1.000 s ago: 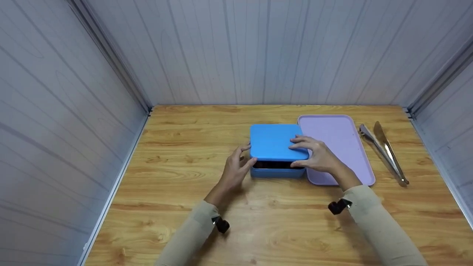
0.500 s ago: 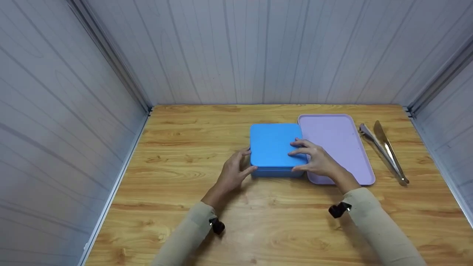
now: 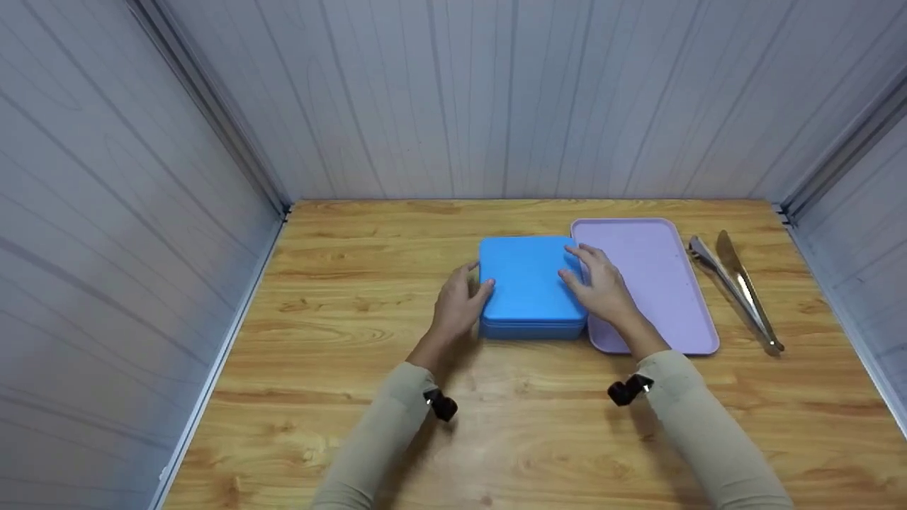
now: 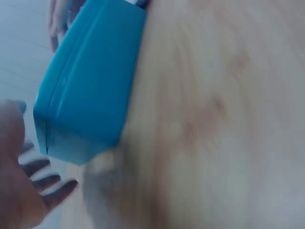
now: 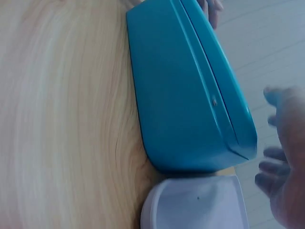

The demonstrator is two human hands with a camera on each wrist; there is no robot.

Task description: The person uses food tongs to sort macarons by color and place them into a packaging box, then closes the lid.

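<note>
Hands flank a closed blue box (image 3: 530, 287) on the wooden table (image 3: 354, 319), one on each side. The left hand (image 3: 459, 304) sits against the box's left edge, thumb resting on the rim of the blue lid (image 3: 528, 276) and fingers loosely extended down the side wall; in the left wrist view those fingers (image 4: 45, 183) look spread and apart from the box's corner (image 4: 71, 143), so it touches lightly at most and grips nothing. The right hand (image 3: 601, 287) lies with flat, relaxed fingers over the lid's right edge, pressing or resting rather than pinching; the right wrist view shows its fingers (image 5: 281, 167) straight and open beside the box (image 5: 190, 95).

The box lies directly ahead of both hands, between them, roughly centred on the table. It is close to square, its slightly longer side running away from the person. Neither hand is clearly nearer; the right one covers more of the lid.

Touching or just beside the box's right side lies a lilac tray (image 3: 659, 283), long axis also running away from the person. Well apart to its right, metal tongs (image 3: 740, 290) lie on the table, angled toward the far edge. Grey panelled walls (image 3: 496, 99) enclose the table.

No brand, label or writing is readable on anything.
</note>
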